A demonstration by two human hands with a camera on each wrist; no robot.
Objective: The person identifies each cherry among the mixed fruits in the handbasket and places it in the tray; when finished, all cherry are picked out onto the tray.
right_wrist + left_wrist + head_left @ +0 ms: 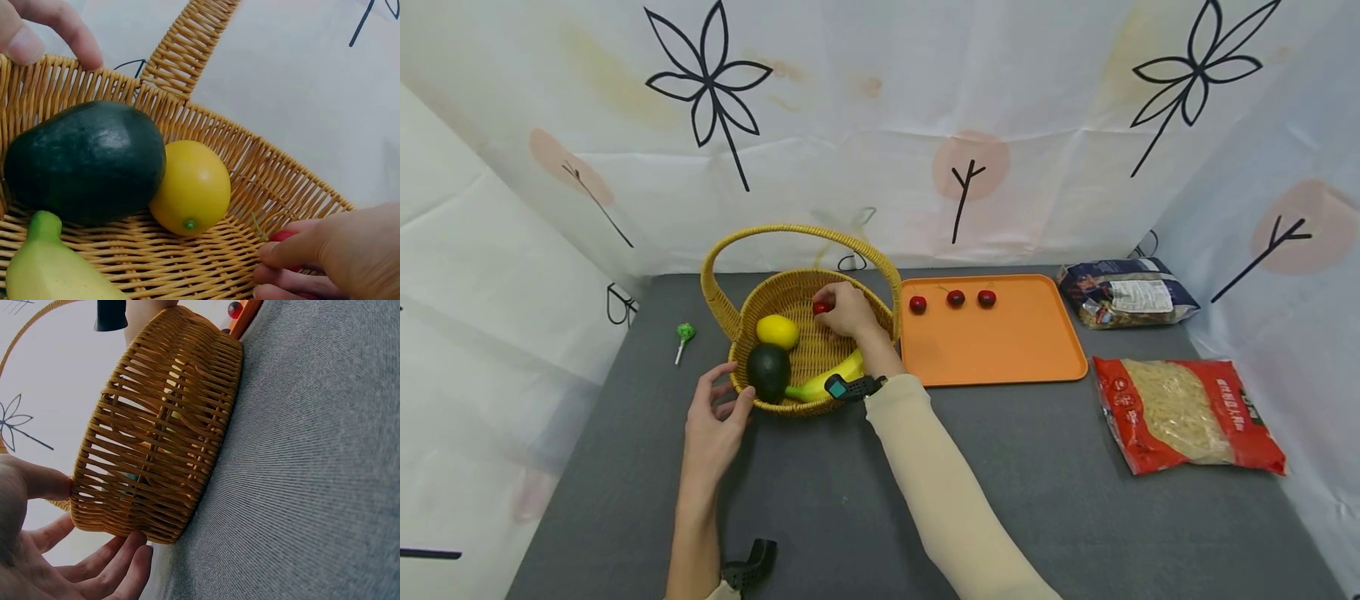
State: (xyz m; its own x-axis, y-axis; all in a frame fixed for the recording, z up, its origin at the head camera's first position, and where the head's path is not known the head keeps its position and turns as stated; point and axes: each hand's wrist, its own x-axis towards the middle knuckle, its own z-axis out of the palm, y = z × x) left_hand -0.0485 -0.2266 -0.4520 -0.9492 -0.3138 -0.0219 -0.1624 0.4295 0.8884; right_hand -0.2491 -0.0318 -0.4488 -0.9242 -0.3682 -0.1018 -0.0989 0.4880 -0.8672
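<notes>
A yellow wicker basket [801,283] with a tall handle stands on the grey table. Inside lie a dark green avocado [87,162], a yellow lemon [190,187] and a banana [56,269]. My left hand [718,417] holds the basket at its near left side, thumb and fingertips at the rim and woven wall. My right hand [853,312] reaches over the right part of the basket and pinches a red cherry [822,307] between thumb and fingers. In the right wrist view that cherry is mostly hidden by the fingers, with a thin stem showing.
Right of the basket lies an orange tray [992,350] with three cherries [955,298] along its far part. Farther right are a dark blue food bag [1123,292] and a red noodle packet [1187,412]. A green lollipop [685,333] lies left of the basket.
</notes>
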